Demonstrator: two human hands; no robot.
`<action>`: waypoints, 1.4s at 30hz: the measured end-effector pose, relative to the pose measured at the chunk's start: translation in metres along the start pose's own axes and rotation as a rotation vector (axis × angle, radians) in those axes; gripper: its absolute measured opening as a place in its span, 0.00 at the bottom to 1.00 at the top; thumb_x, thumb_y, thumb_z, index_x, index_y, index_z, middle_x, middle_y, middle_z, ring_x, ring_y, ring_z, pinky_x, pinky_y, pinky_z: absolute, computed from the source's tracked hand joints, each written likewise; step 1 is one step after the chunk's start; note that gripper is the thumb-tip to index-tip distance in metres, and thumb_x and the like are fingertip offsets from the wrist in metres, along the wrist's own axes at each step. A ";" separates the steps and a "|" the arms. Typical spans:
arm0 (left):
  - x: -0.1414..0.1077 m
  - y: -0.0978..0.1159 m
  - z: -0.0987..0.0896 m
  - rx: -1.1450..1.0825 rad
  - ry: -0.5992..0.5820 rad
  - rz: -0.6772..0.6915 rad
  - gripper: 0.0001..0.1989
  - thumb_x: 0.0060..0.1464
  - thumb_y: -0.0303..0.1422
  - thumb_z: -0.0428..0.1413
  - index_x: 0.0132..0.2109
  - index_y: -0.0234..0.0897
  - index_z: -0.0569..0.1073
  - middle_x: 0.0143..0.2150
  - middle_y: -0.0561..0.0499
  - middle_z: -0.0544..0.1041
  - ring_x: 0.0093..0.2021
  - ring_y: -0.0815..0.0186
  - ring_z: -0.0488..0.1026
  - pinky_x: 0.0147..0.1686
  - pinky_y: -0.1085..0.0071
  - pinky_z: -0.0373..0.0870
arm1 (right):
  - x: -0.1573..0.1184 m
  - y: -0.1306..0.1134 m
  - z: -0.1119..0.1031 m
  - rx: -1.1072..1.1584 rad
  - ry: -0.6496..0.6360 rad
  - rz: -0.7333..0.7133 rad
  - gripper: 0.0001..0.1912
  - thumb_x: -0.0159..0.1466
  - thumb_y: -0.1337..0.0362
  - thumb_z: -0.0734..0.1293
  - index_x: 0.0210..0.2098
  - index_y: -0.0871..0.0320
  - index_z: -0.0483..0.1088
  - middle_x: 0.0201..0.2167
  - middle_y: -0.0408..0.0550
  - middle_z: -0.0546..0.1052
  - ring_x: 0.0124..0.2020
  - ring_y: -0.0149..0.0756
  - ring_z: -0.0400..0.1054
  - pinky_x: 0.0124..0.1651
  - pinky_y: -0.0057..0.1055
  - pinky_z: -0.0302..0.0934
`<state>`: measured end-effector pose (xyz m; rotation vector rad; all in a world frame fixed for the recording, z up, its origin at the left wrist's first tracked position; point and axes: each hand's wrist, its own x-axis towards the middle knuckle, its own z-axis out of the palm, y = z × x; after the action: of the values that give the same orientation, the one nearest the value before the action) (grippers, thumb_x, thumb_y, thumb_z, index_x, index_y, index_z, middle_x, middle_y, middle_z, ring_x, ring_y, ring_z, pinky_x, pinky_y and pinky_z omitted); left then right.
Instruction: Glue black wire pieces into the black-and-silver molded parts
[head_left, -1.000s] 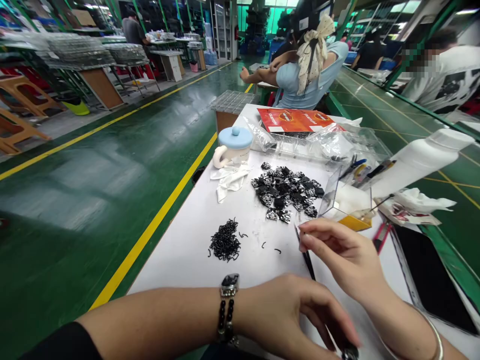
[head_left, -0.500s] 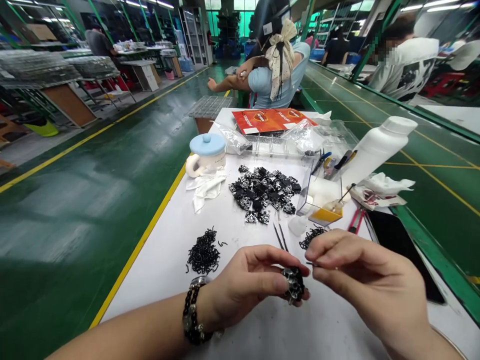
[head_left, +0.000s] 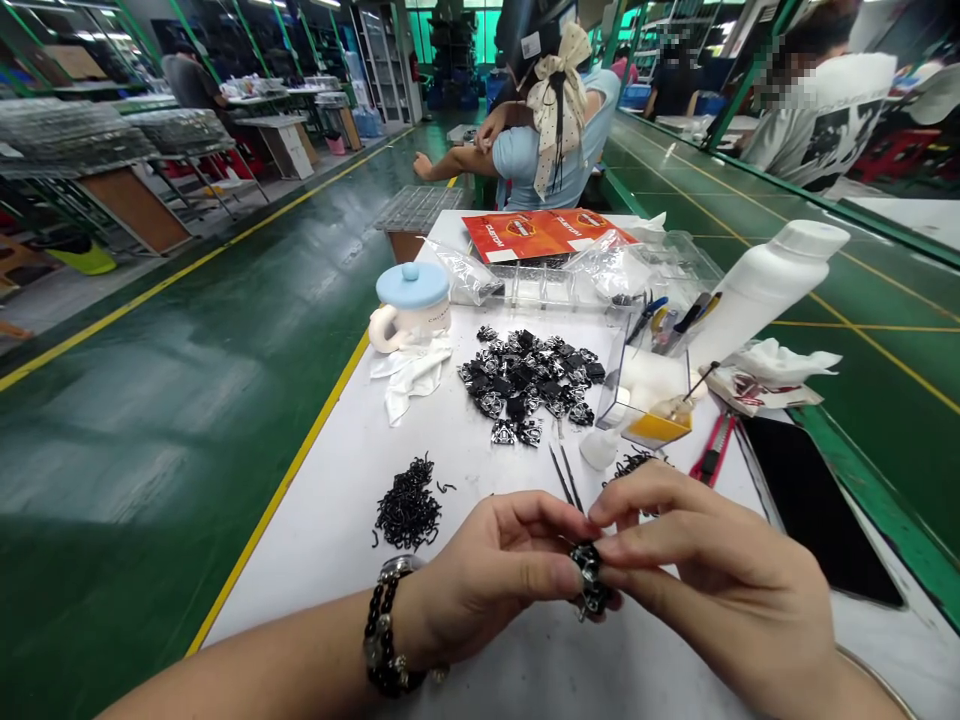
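My left hand (head_left: 499, 575) is closed around a small black-and-silver part (head_left: 589, 578), thumb in front and fingers behind it. Against the part's upper right side, the pinched fingertips of my right hand (head_left: 701, 570) press; the thin black piece seen in them earlier is hidden now. A heap of similar black-and-silver parts (head_left: 529, 375) lies ahead on the white table (head_left: 322, 510). To the left is a pile of small black curved pieces (head_left: 409, 503). A second pile of black pieces (head_left: 634, 463) is partly covered by my right hand. Black tweezers (head_left: 566, 478) lie just beyond my fingers.
A lidded mug (head_left: 412, 300) stands at the left edge beside a crumpled tissue (head_left: 416, 375). Rightward are a clear tool box (head_left: 649, 400), a leaning white bottle (head_left: 765, 290), a red cutter (head_left: 712, 450) and a black phone (head_left: 817, 510). A person (head_left: 547, 130) sits beyond the table.
My right hand has moved left, bringing its pinched fingertips from beside the black-and-silver part onto it. The thin black piece has gone out of sight. My left hand keeps its hold.
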<state>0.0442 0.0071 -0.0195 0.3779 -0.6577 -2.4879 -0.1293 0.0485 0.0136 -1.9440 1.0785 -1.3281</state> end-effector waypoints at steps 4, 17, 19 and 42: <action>0.000 -0.001 -0.001 -0.015 -0.004 0.005 0.14 0.42 0.27 0.66 0.39 0.28 0.75 0.32 0.46 0.78 0.31 0.66 0.77 0.33 0.72 0.72 | 0.005 -0.002 -0.003 -0.131 -0.045 -0.137 0.08 0.59 0.76 0.65 0.36 0.60 0.70 0.32 0.48 0.73 0.33 0.30 0.68 0.32 0.28 0.68; -0.002 0.001 -0.005 0.066 -0.025 -0.033 0.14 0.39 0.26 0.68 0.37 0.33 0.77 0.35 0.48 0.77 0.34 0.67 0.76 0.36 0.71 0.72 | -0.001 0.005 -0.003 0.075 -0.113 -0.010 0.11 0.58 0.77 0.66 0.37 0.56 0.69 0.30 0.43 0.68 0.32 0.26 0.64 0.32 0.24 0.63; -0.003 0.001 -0.006 0.076 -0.041 -0.031 0.15 0.39 0.25 0.68 0.37 0.33 0.77 0.35 0.49 0.76 0.35 0.67 0.76 0.38 0.70 0.71 | 0.000 0.005 -0.003 0.102 -0.122 0.015 0.11 0.57 0.76 0.67 0.37 0.56 0.69 0.30 0.42 0.67 0.32 0.25 0.64 0.33 0.23 0.63; -0.006 0.004 0.000 0.126 -0.083 -0.103 0.12 0.38 0.23 0.67 0.33 0.31 0.75 0.35 0.46 0.77 0.39 0.65 0.74 0.42 0.67 0.69 | 0.004 0.008 -0.012 0.347 -0.422 0.312 0.11 0.56 0.71 0.68 0.38 0.53 0.71 0.35 0.44 0.59 0.34 0.28 0.61 0.37 0.28 0.64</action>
<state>0.0503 0.0077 -0.0167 0.3646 -0.8519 -2.5779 -0.1418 0.0411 0.0138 -1.6183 0.8343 -0.8215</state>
